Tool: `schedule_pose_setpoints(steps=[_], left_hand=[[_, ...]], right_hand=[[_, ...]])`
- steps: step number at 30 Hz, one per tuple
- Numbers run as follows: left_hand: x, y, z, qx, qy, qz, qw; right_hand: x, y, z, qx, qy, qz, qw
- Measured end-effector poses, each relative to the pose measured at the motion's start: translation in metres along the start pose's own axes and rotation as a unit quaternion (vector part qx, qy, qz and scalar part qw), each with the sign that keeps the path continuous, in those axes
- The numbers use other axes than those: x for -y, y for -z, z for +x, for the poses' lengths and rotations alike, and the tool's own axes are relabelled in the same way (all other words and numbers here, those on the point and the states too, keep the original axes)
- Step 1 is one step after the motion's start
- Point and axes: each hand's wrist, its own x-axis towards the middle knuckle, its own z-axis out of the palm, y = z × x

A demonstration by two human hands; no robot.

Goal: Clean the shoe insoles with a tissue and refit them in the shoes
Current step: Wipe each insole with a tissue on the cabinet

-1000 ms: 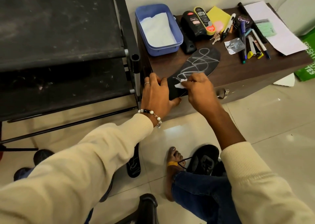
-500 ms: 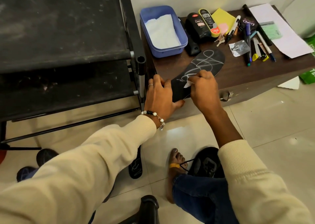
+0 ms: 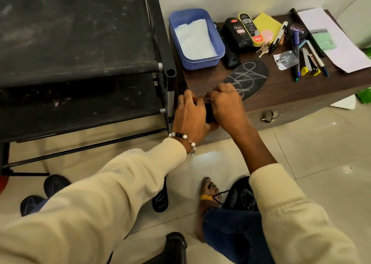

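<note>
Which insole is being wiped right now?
The insole on the cabinet, scribbled with white lines, under both hands. The other insole lies untouched on the floor.

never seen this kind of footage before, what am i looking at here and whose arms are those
There is no machine here. A person wears a camera on their head, so the single view looks down along their own two arms in cream sleeves.

The left hand holds down the near end of a black insole that lies on a brown cabinet top. The right hand pinches a small bit of white tissue against the insole; most of the tissue is hidden by the fingers.

Also on the cabinet top: a blue tub holding white tissue, shoe polish bottles, pens, keys and papers. On the floor lie a second insole and a black shoe beside the person's foot.
</note>
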Motion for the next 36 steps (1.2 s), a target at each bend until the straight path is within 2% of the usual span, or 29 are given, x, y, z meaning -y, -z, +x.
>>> schedule_pose_setpoints(steps=[6, 8, 11, 12, 15, 17, 23, 25, 30, 36], left_hand=[[0.000, 0.000, 0.000, 0.004, 0.001, 0.017, 1.000], [0.000, 0.000, 0.000, 0.001, 0.000, 0.012, 1.000], [-0.001, 0.000, 0.000, 0.004, 0.001, 0.005, 1.000], [-0.001, 0.000, 0.000, 0.003, 0.001, 0.008, 1.000], [0.000, -0.002, 0.000, 0.002, 0.004, 0.020, 1.000], [0.000, -0.003, 0.000, 0.000, 0.006, 0.025, 1.000], [0.000, -0.005, 0.000, -0.017, 0.004, 0.014, 1.000], [-0.001, -0.005, 0.000, -0.014, 0.004, 0.022, 1.000], [-0.002, -0.005, 0.000, -0.001, 0.009, 0.042, 0.999], [-0.003, -0.006, 0.000, -0.002, 0.009, 0.056, 0.998]], right_hand=[[-0.013, 0.002, 0.006, -0.044, -0.079, -0.015, 0.996], [-0.006, 0.001, 0.007, -0.034, -0.056, -0.006, 0.998], [-0.002, -0.002, 0.007, -0.002, 0.023, -0.002, 1.000], [-0.004, 0.000, 0.007, 0.004, 0.020, -0.006, 1.000], [-0.018, 0.007, 0.005, -0.011, -0.060, -0.017, 0.998], [-0.022, 0.011, 0.001, -0.010, -0.083, -0.027, 0.996], [-0.012, 0.017, -0.008, 0.057, 0.038, -0.002, 0.998], [-0.022, 0.022, -0.011, 0.060, 0.030, -0.005, 0.998], [-0.040, 0.025, -0.021, 0.025, -0.056, -0.027, 0.998], [-0.030, 0.025, -0.028, 0.053, 0.041, 0.005, 0.998]])
